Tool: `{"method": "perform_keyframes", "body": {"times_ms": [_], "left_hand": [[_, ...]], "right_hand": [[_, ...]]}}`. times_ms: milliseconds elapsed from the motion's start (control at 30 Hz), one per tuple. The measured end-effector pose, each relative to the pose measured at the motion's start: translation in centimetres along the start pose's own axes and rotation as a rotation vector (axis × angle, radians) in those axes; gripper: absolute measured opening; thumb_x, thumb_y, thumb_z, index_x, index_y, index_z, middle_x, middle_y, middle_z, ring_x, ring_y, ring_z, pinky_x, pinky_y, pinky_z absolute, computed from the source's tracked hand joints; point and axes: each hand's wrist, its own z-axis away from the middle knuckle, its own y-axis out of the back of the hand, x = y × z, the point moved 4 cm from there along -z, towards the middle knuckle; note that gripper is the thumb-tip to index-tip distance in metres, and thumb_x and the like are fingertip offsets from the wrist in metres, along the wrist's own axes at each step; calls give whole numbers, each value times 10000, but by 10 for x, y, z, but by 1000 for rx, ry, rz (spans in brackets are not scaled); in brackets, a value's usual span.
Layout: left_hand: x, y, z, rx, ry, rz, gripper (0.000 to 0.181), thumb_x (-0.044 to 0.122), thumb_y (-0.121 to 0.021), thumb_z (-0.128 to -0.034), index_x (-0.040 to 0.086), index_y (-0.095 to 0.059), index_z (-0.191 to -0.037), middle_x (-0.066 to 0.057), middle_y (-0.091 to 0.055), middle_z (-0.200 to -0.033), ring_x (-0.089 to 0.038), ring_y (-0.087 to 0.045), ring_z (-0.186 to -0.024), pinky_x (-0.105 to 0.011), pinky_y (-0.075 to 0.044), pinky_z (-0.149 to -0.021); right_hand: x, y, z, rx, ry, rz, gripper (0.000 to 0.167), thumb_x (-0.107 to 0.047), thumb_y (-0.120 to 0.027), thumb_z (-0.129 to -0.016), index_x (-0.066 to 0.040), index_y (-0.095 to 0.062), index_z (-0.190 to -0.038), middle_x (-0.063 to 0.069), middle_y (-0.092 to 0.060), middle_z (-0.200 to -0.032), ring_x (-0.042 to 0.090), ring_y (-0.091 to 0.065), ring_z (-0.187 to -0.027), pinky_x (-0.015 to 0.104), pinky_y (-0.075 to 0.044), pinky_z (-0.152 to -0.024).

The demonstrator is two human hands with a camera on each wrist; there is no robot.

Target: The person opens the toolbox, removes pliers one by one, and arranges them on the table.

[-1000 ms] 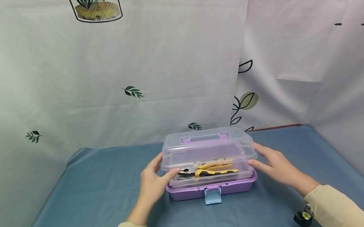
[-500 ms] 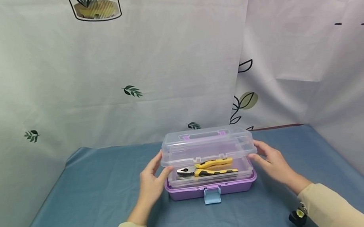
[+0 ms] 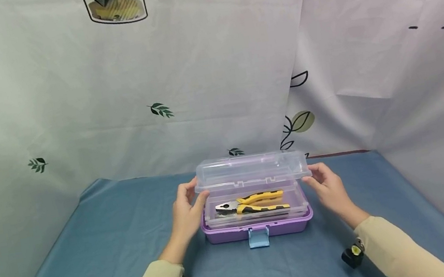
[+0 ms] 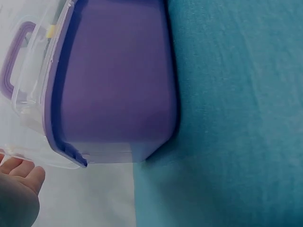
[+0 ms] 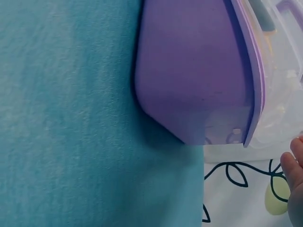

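A pale backdrop (image 3: 209, 62) with printed leaves rises beyond the fingers (image 3: 202, 198), and a printed plant in a jar sits high above them. Below the fingers, blue cloth (image 3: 132, 236) covers the tabletop. The purple toolbox (image 3: 289, 226) rests on it, its base lower than the fingers and between the two hands. Its clear lid (image 3: 251, 170) is raised and spans the gap from one hand's fingers to the other's. Lower than the fingertips, between them, a clear tray (image 3: 257, 219) sits in the base.

The left hand (image 3: 184, 216) pinches the lid's left end, thumb toward the front and fingers curled behind. The right hand (image 3: 331, 191) pinches the opposite end in much the same way. Between the hands and a little below their thumbs, yellow-and-black pliers (image 3: 256, 208) lie in the tray, their handles spread and pointing toward the right-hand fingers, their metal nose toward the left. A light-blue latch (image 3: 259, 238) hangs at the toolbox's front, below the fingers and midway between them.
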Motion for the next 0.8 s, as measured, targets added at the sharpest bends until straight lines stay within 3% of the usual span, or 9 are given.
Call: {"method": "perform_keyframes", "body": {"times_ms": [100,267,367,467,567,700,800], "left_hand": [[-4,0,-4,11,18,-11,363,107,-673,-857,-52,-494,-1129,-212,-547,-1328,-345,-545,-1210,-368,-444,-1020],[-1,2,-10,11,68,-7,382,171,-679,-861,-39,-512,-1133,-209,-567,-1303,-338,-533,-1222,-371,-476,-976],[1,3,-13,17,86,-30,394,198,-689,-854,-25,-529,-1137,-194,-586,-1283,-324,-541,-1211,-388,-490,-956],[2,5,-15,23,92,-70,399,217,-699,-846,-14,-546,-1133,-186,-608,-1253,-318,-558,-1190,-413,-496,-947],[4,5,-18,23,96,-102,395,226,-703,-843,-11,-558,-1124,-187,-623,-1231,-311,-567,-1183,-421,-490,-960],[5,6,-22,24,121,-128,394,258,-703,-844,-2,-570,-1109,-192,-651,-1182,-311,-599,-1149,-423,-495,-966],[6,7,-25,19,140,-133,404,291,-699,-846,6,-574,-1105,-196,-672,-1135,-318,-630,-1100,-432,-509,-947]], "right_hand": [[-2,0,-3,25,-5,-12,260,-145,-621,-903,26,-574,-1093,174,-659,-1071,-83,-579,-976,5,-428,-775],[-3,0,-8,30,-37,-16,262,-163,-629,-901,24,-577,-1077,179,-652,-1067,84,-641,-1013,13,-439,-767],[-3,0,-11,15,-61,6,285,-202,-627,-905,16,-571,-1080,184,-649,-1093,156,-642,-1030,94,-493,-805],[-2,1,-13,4,-78,25,314,-246,-619,-912,8,-568,-1088,178,-645,-1120,260,-631,-1060,278,-547,-868],[-3,1,-15,-2,-95,23,334,-274,-613,-916,7,-569,-1092,178,-643,-1124,309,-616,-1072,440,-528,-900],[-4,3,-18,0,-107,27,349,-294,-609,-917,9,-578,-1088,181,-638,-1104,300,-607,-1067,459,-520,-909],[-6,5,-21,-1,-112,34,355,-311,-612,-913,6,-587,-1072,176,-638,-1085,259,-604,-1032,359,-539,-869]]}}
